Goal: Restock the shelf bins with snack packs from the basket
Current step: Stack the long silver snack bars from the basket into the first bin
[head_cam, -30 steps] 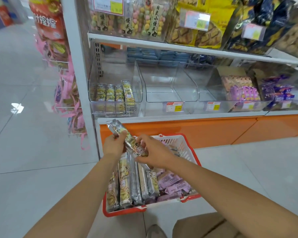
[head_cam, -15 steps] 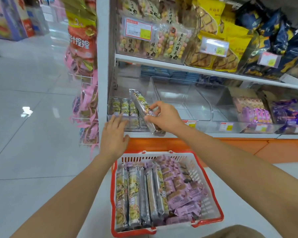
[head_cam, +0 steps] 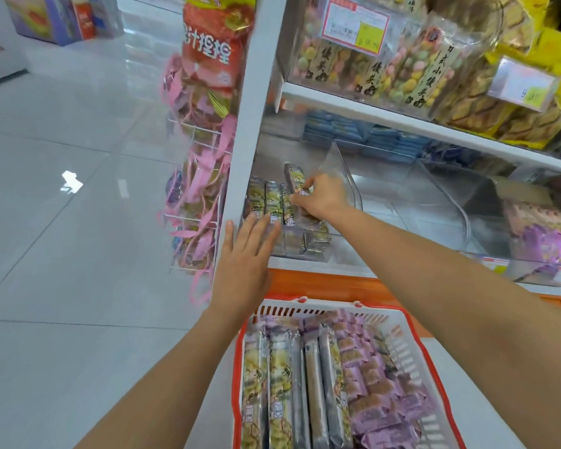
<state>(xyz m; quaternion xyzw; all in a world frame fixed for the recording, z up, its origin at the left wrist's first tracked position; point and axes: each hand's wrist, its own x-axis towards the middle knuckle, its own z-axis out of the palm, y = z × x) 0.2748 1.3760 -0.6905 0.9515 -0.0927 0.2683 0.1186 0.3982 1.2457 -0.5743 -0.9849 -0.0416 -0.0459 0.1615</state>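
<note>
Okay, mid-frame: right hand (head_cam: 321, 197) pinched a long pack (head_cam: 293, 178) over the clear bin (head_cam: 339, 160), beside the row (head_cam: 266, 202) inside. Left hand (head_cam: 246, 254) flat, fingers spread, at the bin front. Best lowered parallel, snug against the row. Basket (head_cam: 327, 301), bottom centre, held more.

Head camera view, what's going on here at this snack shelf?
A person is restocking a shop shelf. The right hand grips a long snack pack, tilted over the leftmost clear bin, beside the standing packs already in it. The left hand is open, fingers stretched at the bin's front; whether they touch it is unclear. Below, the red basket on the floor holds more long packs and purple packs.
</note>
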